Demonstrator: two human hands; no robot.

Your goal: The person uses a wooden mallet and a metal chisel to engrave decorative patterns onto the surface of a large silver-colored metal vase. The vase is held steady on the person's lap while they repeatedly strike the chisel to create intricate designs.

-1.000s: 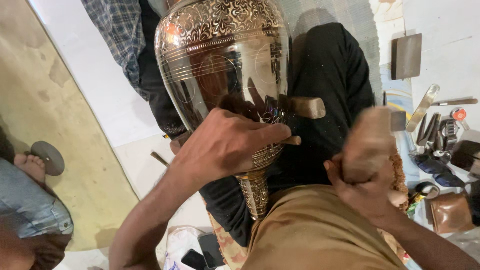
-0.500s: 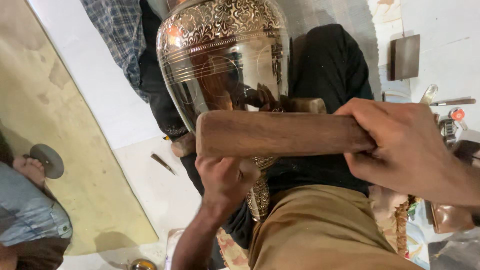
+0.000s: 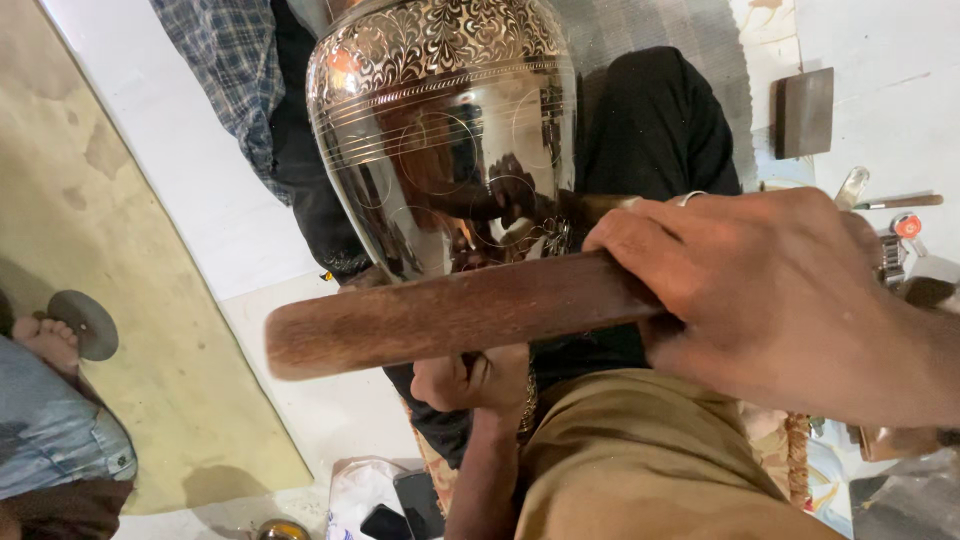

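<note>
A large engraved brass vase (image 3: 440, 130) with a shiny belly stands in front of me, between my knees. My right hand (image 3: 780, 300) is shut on a thick brown wooden stick (image 3: 440, 315), held level across the vase's lower part. Under the stick, my left hand (image 3: 470, 380) is curled into a fist beside the vase's narrow brass stem (image 3: 527, 400); what it grips is hidden. A wooden tool handle (image 3: 595, 207) pokes out by the vase, just above my right hand.
A person in a checked shirt (image 3: 235, 80) and dark trousers sits behind the vase. Someone's bare foot (image 3: 45, 340) rests by a round metal disc (image 3: 85, 320) on a tan mat (image 3: 150, 380). Hand tools (image 3: 900, 225) lie at right; a phone (image 3: 420, 500) lies below.
My right hand has swung the wooden stick in from the right and across the vase. My left hand has dropped from the vase's belly to its stem.
</note>
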